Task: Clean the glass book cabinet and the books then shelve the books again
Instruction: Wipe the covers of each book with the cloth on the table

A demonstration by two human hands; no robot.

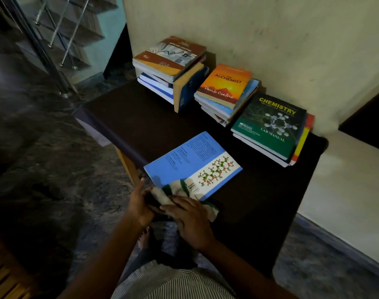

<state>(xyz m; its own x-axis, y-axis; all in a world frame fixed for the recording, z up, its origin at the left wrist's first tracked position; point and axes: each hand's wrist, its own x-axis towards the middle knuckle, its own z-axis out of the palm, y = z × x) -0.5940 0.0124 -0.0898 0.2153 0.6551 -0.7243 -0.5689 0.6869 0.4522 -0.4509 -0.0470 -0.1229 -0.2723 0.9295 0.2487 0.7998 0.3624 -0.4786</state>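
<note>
A blue book [190, 160] with a molecule picture lies face down near the front edge of the dark table [141, 117]. A white and green cloth [175, 190] lies over the book's near corner. My left hand [139, 203] holds the cloth's left end at the table edge. My right hand [190, 219] rests on top of the cloth, fingers pointing left. Three stacks of books stand at the back by the wall: one topped by a brown costing book [171, 57], one by an orange novel [225, 85], one by a green chemistry manual [270, 126].
A cream wall [270, 39] runs behind the table. To the left is a stone floor [44, 147] and a staircase with metal railing [55, 39]. A low white ledge [346, 190] lies to the right. No glass cabinet is in view.
</note>
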